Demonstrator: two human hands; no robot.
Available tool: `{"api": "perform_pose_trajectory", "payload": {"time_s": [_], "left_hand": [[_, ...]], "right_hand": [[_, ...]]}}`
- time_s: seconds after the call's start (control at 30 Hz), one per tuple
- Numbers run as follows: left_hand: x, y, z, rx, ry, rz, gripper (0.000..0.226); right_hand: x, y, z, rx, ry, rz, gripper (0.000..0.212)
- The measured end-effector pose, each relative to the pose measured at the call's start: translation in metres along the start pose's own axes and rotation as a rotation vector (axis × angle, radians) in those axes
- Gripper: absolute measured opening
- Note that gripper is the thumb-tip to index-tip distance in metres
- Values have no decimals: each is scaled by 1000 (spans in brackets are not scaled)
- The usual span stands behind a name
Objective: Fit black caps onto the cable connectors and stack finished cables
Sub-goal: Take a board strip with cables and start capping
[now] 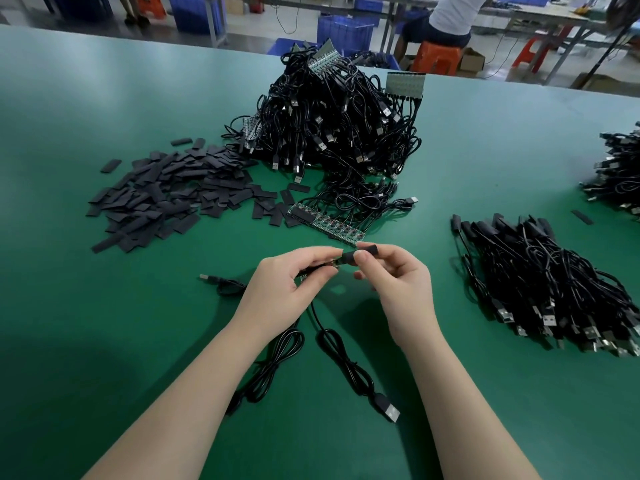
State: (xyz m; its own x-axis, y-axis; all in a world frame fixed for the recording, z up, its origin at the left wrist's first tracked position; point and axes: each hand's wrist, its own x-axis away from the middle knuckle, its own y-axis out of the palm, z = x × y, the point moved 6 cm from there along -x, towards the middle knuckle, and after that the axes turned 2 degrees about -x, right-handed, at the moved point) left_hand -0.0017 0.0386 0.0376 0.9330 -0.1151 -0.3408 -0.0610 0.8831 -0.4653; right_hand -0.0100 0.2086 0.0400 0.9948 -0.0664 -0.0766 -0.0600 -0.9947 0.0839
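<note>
Together two hands, left hand (277, 289) and right hand (398, 285), pinch one black cap (360, 253) (half-fitted).

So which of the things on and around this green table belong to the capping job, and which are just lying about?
Part of the job:
- black cap, pinched by the right hand
- cable end gripped by the left hand
- loose caps heap
- uncapped cables pile
- finished stack

Just lying about:
- blue crates
- orange stool
- cardboard box
</note>
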Motion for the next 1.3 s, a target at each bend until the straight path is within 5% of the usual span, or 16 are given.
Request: {"api": "perform_pose_trajectory", "payload": {"time_s": [0.4, 0.6, 1.3], "left_hand": [[1, -6, 0, -47, -8, 158, 11], [1, 1, 4, -56, 31, 71, 21], [5, -5, 7, -89, 6, 126, 12]], "right_hand": [[1, 7, 3, -8, 25, -61, 17], [1, 4, 5, 28, 13, 8, 14], [5, 15, 9, 6, 20, -75, 15]]}}
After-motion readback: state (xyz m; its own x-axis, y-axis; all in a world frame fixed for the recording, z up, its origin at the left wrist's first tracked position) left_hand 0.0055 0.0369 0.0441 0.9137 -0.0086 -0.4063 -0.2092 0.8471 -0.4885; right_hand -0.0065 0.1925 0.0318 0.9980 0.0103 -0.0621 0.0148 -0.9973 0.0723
